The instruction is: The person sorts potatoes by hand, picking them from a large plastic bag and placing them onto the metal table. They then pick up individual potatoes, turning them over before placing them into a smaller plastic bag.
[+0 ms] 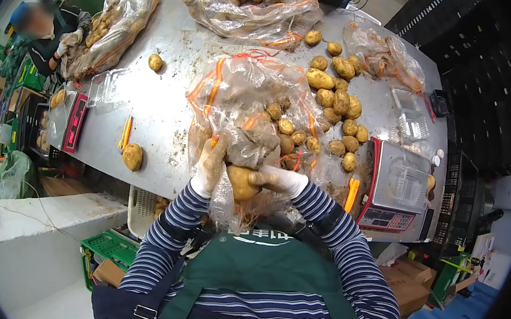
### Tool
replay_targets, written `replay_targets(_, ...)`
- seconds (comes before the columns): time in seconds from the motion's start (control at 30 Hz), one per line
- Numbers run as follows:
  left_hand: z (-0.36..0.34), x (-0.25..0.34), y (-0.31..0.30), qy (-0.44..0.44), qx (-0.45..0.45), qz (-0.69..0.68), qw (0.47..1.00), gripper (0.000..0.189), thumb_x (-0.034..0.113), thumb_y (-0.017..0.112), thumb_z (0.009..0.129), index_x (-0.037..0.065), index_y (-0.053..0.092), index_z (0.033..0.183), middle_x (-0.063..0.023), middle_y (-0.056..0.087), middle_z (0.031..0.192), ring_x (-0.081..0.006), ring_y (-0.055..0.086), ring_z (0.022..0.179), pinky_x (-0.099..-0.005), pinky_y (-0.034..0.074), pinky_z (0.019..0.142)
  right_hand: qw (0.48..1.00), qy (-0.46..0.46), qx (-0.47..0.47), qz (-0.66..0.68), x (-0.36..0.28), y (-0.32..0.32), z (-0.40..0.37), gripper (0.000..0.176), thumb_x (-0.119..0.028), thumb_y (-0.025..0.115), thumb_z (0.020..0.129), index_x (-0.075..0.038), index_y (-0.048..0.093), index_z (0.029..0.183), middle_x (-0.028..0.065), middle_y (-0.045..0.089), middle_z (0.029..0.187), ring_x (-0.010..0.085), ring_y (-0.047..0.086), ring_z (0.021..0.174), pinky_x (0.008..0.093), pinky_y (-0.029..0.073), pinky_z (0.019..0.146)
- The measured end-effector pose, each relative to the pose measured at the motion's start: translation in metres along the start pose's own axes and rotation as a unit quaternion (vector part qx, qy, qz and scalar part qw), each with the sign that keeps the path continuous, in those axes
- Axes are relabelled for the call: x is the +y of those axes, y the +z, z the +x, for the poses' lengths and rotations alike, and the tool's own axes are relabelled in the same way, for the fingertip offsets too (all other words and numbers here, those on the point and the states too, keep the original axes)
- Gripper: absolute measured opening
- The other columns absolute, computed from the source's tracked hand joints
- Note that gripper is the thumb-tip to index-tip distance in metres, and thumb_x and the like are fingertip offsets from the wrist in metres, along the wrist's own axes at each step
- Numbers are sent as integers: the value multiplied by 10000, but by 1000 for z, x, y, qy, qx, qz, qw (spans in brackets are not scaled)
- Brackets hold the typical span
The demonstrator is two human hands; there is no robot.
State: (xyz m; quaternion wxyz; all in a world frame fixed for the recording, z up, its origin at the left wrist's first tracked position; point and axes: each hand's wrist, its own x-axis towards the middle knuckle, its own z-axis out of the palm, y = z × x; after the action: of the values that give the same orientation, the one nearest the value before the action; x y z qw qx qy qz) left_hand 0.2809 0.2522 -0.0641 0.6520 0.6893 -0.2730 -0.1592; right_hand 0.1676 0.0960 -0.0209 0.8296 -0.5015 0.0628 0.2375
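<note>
At the table's near edge, my gloved left hand (210, 161) is closed on the gathered edge of a clear plastic bag (231, 95) with orange stripes. My right hand (279, 180), in a dirty white glove, has its fingers around a large potato (241, 184) just right of the left hand. The bag lies wide across the middle of the table, crumpled and soiled. Small potatoes (286, 126) show in and beside its right part. Beyond it, several loose potatoes (339, 100) lie in a heap. The far fingers of both hands are partly hidden.
On the right stands a red scale (390, 200) with clear plastic trays; an orange cutter (352, 194) lies beside it. Another scale (74, 122) and a single potato (132, 157) are at left. A co-worker (40, 34) handles a potato bag (110, 35). Another full bag (251, 8) lies behind.
</note>
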Motion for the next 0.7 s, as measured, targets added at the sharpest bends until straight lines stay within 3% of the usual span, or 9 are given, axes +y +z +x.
replay_targets(0.03,2,14,3,5,-2,-1,1000,346,272,447,1004,-11,555,1173,-87,600,1020,-180,592,883,-310,497,778,997,22,38,68,5,5,2,794,-532,586,869,22,355,1389,152,431,1385,226,426,1258,353,345,1062)
replay_targets(0.1,6,56,11,-188,48,-355,915,364,233,417,1016,-34,509,1245,-116,578,1058,-214,588,895,-337,507,767,971,66,111,201,18,16,8,742,-557,524,903,5,395,1371,129,510,1334,223,507,1202,358,403,1030)
replay_targets(0.2,-6,7,1,-153,69,-350,922,465,364,412,996,4,474,1284,-135,571,1150,-231,596,982,-357,509,846,979,-156,120,-62,19,26,9,731,-587,417,940,56,425,1288,189,560,1200,254,507,1158,343,386,1015)
replay_targets(0.27,-7,-11,6,-123,106,-416,895,577,383,409,1003,2,274,1416,-139,467,1294,-231,546,1104,-365,478,939,949,-161,196,-185,25,30,1,709,-462,564,916,69,344,1331,240,513,1237,308,480,1196,372,371,1026)
replay_targets(0.37,-7,34,16,-105,146,-300,937,546,446,356,998,3,422,1309,-142,559,1186,-248,599,1023,-374,527,867,871,-213,303,-323,24,57,-6,733,-339,705,831,49,332,1329,259,506,1223,360,482,1195,390,381,1015)
replay_targets(0.43,-8,24,7,-44,95,-270,957,569,468,338,999,-4,410,1308,-147,557,1174,-253,605,1004,-383,528,871,871,-216,317,-308,14,59,-8,756,-274,771,759,26,360,1319,264,498,1219,378,479,1197,402,394,1004)
replay_targets(0.53,7,-3,-31,45,31,-3,998,766,593,391,936,-32,322,1374,-178,508,1236,-270,573,1074,-414,509,909,934,-137,122,-305,-9,45,-16,769,-422,727,790,2,379,1328,209,476,1294,298,474,1227,388,391,1014)
replay_targets(0.63,25,28,-25,36,192,-175,965,815,577,393,943,-22,179,1454,-190,392,1362,-287,493,1188,-441,462,972,972,-205,-23,-112,9,33,-10,798,-572,620,833,-10,374,1342,147,480,1322,235,452,1247,373,375,1034)
replay_targets(0.7,24,5,-69,249,146,-9,957,809,539,376,967,12,55,1489,-168,273,1455,-301,422,1257,-457,396,1037,969,-229,-36,-84,4,33,-16,806,-639,518,862,-29,360,1365,98,472,1330,196,429,1252,356,353,1051)
